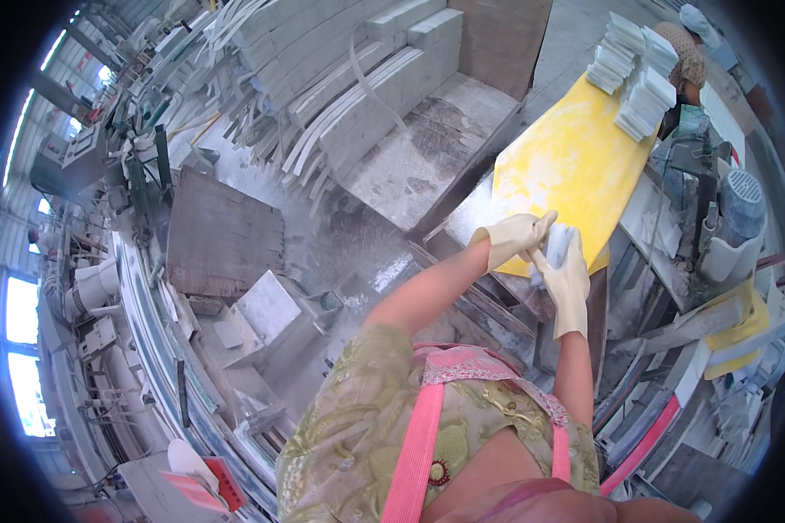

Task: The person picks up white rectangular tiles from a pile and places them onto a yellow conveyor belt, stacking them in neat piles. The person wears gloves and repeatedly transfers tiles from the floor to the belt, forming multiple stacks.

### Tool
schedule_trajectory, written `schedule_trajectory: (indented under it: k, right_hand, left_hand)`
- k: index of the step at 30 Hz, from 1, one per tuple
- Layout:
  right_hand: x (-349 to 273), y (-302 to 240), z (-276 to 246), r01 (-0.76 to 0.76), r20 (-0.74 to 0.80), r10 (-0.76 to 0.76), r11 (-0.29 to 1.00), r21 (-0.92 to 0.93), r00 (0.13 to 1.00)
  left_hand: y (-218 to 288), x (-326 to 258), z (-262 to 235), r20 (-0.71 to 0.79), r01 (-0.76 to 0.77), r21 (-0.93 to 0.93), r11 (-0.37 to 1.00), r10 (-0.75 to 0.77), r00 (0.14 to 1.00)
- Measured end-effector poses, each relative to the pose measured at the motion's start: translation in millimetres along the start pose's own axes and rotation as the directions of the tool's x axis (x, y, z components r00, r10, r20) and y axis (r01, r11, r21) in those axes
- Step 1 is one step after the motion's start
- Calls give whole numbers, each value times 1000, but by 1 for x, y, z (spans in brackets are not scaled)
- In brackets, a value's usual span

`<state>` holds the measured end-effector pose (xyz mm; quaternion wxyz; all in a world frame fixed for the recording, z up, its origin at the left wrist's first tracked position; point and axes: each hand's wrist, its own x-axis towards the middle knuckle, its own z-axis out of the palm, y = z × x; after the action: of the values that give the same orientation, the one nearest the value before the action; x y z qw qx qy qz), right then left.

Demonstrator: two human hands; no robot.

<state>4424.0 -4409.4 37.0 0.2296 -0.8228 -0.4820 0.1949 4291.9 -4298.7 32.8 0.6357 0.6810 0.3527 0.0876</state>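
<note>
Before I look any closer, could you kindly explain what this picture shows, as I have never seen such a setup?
There is no robot: this is a person working in gloves. The single picture comes from a wide camera on their head, looking down, so straight edges bend near the rim. The right hand holds a small pale piece, too covered to identify; the left hand is close beside it. Beyond them stretches a yellow surface, with stacks of flat pale slabs at its far end.
</note>
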Motion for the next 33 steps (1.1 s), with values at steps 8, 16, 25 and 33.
schedule_trajectory:
  k: [8,16,25,33]
  right_hand:
    - [-1,-23,9,-122,-52,117,986,-111,992]
    - [7,1,24,-83,-82,70,981,-173,994]
    - [3,41,25,69,-149,-81,994,-84,986]
    - [-6,11,1,-237,-94,227,965,-116,969]
  left_hand:
    - [-32,-8,7,21,-214,-294,931,231,973]
    - [-49,-24,-5,-68,-219,-349,911,208,976]
    - [-155,-62,-212,-598,-210,-527,824,-184,780]
    - [-337,-82,-413,-481,8,-797,604,-643,596]
